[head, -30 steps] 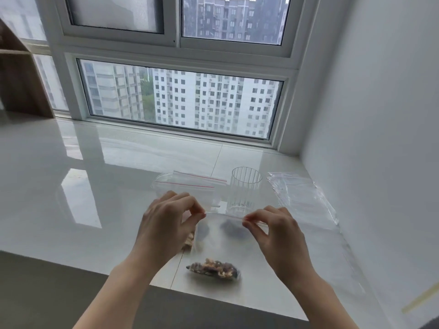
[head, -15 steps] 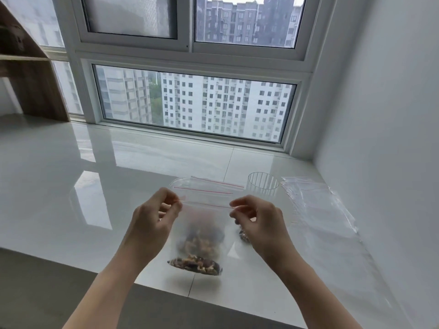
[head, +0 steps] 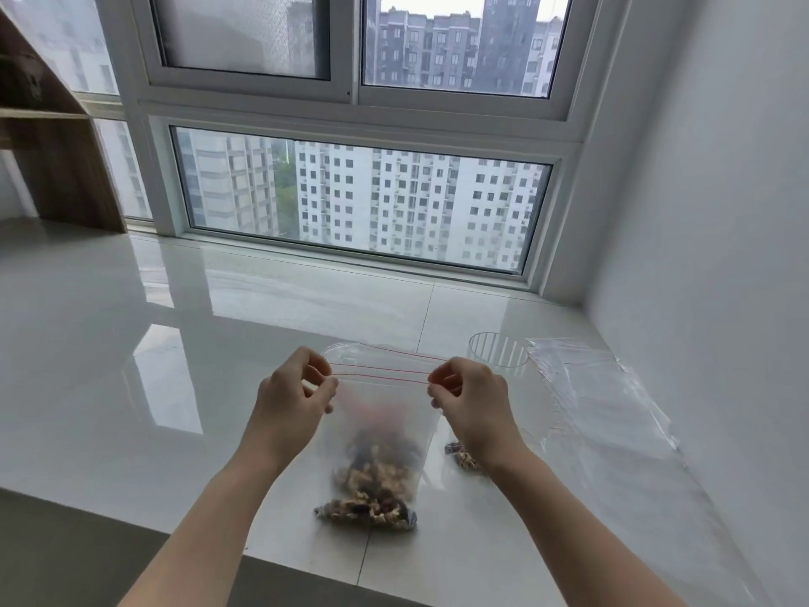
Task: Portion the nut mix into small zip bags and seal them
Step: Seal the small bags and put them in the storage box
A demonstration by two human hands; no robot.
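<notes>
A small clear zip bag [head: 380, 414] with a red zip line hangs upright above the white sill, nut mix [head: 372, 475] in its bottom. My left hand [head: 293, 400] pinches its top left corner and my right hand [head: 470, 398] pinches its top right corner, stretching the zip strip between them. Below it on the sill lies a filled bag of nuts [head: 365, 512]. Another bag of nuts [head: 462, 455] shows partly behind my right wrist. More empty zip bags [head: 350, 352] lie behind the held one.
A ribbed clear plastic cup [head: 499, 354] stands right of my right hand. A large clear plastic bag [head: 613, 431] lies along the right wall. The glossy white sill [head: 131, 387] ends at a near edge; window behind, wooden shelf [head: 48, 159] far left.
Both hands have lifted the bag higher and pulled its top taut; the nuts have settled to its bottom. The view has tilted up and shifted left.
</notes>
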